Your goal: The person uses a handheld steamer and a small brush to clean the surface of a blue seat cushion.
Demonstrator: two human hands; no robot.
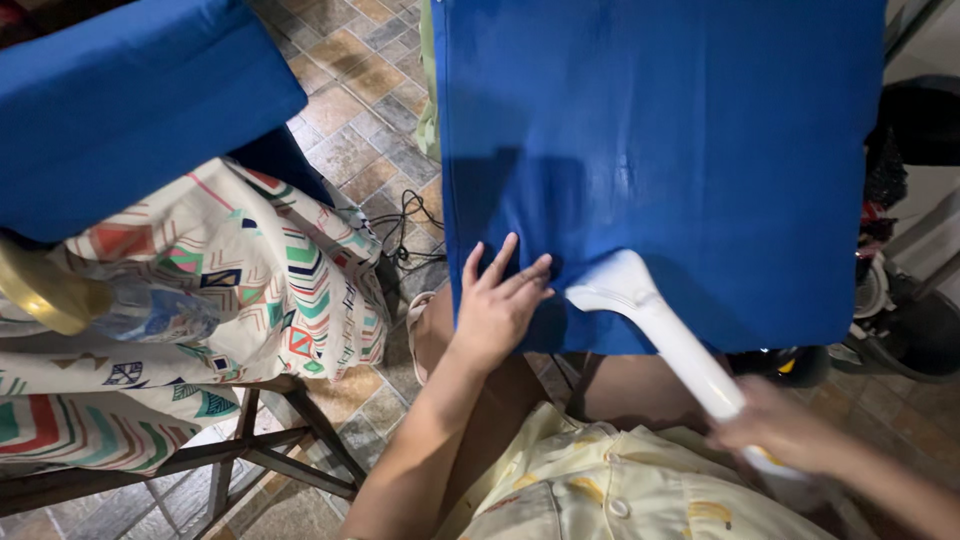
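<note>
We see no packages, labels, signs or screens anywhere in this view.

blue cloth (700, 150): matt woven fabric, smooth, with faint creases near the left hand (497, 305).
steamer (660, 325): white plastic, smooth with a slight sheen, gripped by the right hand (790, 430) (blurred).
patterned cloth (230, 290): cream printed fabric, matt, softly rumpled.
floor (350, 90): stone-like tiles, rough, dull brown and grey.
frame (260, 450): dark bars, probably wood, worn matt.
cable (405, 235): thin, black, plastic-coated.
</note>
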